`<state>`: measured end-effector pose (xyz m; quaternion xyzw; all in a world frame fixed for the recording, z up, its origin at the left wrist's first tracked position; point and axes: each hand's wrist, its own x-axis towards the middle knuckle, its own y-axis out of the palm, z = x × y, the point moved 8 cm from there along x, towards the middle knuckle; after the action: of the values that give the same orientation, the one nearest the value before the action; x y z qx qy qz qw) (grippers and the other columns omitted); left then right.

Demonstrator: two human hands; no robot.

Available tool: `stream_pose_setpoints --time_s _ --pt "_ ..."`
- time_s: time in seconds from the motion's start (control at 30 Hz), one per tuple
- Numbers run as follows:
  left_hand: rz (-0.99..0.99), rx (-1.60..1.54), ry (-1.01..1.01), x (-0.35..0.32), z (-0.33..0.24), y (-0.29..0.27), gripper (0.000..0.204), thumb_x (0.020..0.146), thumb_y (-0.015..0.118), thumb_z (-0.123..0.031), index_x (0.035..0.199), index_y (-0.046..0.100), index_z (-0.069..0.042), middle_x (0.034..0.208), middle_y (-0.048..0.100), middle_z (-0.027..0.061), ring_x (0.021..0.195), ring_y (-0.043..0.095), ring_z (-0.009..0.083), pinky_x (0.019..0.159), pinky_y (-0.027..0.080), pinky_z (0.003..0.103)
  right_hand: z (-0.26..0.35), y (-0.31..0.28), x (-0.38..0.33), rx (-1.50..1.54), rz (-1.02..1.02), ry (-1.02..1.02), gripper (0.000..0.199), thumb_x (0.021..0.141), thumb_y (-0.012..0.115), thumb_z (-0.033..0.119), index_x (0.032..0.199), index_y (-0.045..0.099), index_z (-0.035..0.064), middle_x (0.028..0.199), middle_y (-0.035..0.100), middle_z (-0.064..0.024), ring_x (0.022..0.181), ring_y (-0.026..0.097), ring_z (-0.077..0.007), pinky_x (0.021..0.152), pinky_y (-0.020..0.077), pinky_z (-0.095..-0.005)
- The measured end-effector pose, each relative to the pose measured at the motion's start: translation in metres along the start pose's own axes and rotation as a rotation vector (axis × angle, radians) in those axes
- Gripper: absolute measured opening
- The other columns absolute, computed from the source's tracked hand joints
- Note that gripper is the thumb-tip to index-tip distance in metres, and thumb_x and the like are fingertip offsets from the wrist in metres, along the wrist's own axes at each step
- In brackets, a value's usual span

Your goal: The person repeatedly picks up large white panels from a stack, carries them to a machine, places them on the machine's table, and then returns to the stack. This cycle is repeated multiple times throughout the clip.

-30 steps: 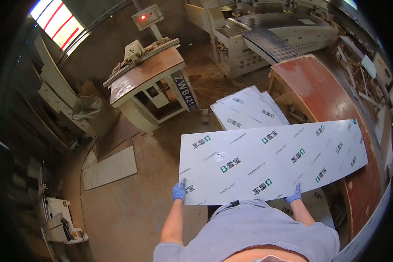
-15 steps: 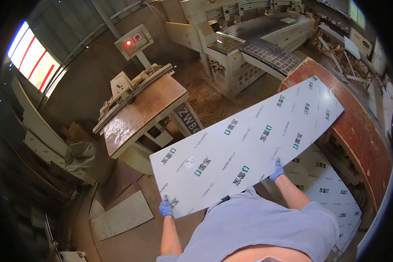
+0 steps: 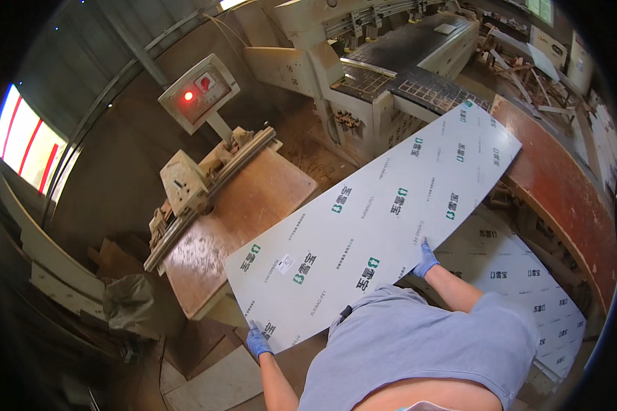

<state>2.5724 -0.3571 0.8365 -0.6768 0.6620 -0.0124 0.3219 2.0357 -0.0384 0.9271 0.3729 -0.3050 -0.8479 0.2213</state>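
Note:
A long white panel (image 3: 367,229) with printed film lies slantwise in front of my body. Its near left corner is gripped by my left hand (image 3: 258,340), in a blue glove, with the thumb on top. My right hand (image 3: 426,259), also gloved in blue, holds the near long edge further right; its fingers are hidden under the panel. The far right end reaches to the red-topped curved table (image 3: 555,178); whether it touches there I cannot tell. The panel's left end overlaps the view of the brown-topped machine table (image 3: 267,192).
A white machine head (image 3: 185,183) and rail stand on the brown table, below a control box (image 3: 200,92) with a red light. Behind is a large machine with a dark bed (image 3: 418,58). More printed panels (image 3: 521,288) lie at my right. A board (image 3: 216,383) lies on the floor.
The brown machine table and control box appear closer and larger. The panel, still in both hands, has shifted slightly left in view, its left end now overlapping the brown table.

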Motion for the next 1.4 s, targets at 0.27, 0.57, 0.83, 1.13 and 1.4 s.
stream_pose_setpoints --time_s 0.27,0.57,0.83,1.13,1.4 --pt "-0.162 -0.142 -0.009 0.066 -0.007 0.053 0.059 0.089 0.05 -0.051 0.091 0.066 0.006 0.077 0.065 0.0137 0.062 0.05 0.019 0.062 0.044 0.034 0.003 0.092 0.133 0.025 -0.02 0.108 0.067 0.089 0.032 0.062 0.137 0.039 0.0152 0.139 0.041 -0.0079 0.127 0.036 -0.0336 0.106 0.0234 -0.0524" --pt "-0.123 -0.739 -0.27 0.049 -0.07 0.052 0.034 0.085 0.061 -0.017 0.113 0.052 0.0 0.094 0.057 0.0141 0.073 0.059 0.0282 0.06 0.053 0.041 0.001 0.166 0.186 -0.12 -0.005 0.202 0.07 0.089 0.025 0.062 0.14 0.033 0.0149 0.144 0.034 -0.0072 0.131 0.029 -0.0325 0.109 0.0179 -0.0492" --pt "-0.534 0.616 0.344 0.042 -0.189 -0.061 0.045 0.078 0.061 -0.039 0.117 0.059 -0.017 0.127 0.052 0.0111 0.121 0.042 0.0344 0.104 0.028 0.049 -0.012 0.18 0.15 -0.216 -0.292 0.384 0.058 0.089 0.038 0.055 0.131 0.045 0.0165 0.133 0.048 -0.0077 0.119 0.046 -0.0329 0.1 0.0337 -0.0532" --pt "-0.415 0.559 0.281 0.014 -0.19 -0.033 0.047 0.087 0.048 -0.042 0.129 0.048 -0.019 0.134 0.048 0.0045 0.129 0.036 0.032 0.111 0.012 0.05 0.015 0.165 0.142 -0.328 -0.345 0.242 0.055 0.088 0.04 0.054 0.129 0.048 0.0176 0.132 0.049 -0.0064 0.118 0.047 -0.032 0.098 0.0362 -0.0537" --pt "-0.442 0.522 0.291 -0.004 -0.196 -0.046 0.047 0.088 0.047 -0.04 0.13 0.047 -0.017 0.133 0.049 0.0057 0.13 0.035 0.0335 0.111 0.012 0.049 0.014 0.157 0.135 -0.357 -0.408 0.275 0.052 0.091 0.033 0.052 0.128 0.05 0.0189 0.13 0.052 -0.0027 0.118 0.048 -0.0273 0.1 0.0364 -0.0466"
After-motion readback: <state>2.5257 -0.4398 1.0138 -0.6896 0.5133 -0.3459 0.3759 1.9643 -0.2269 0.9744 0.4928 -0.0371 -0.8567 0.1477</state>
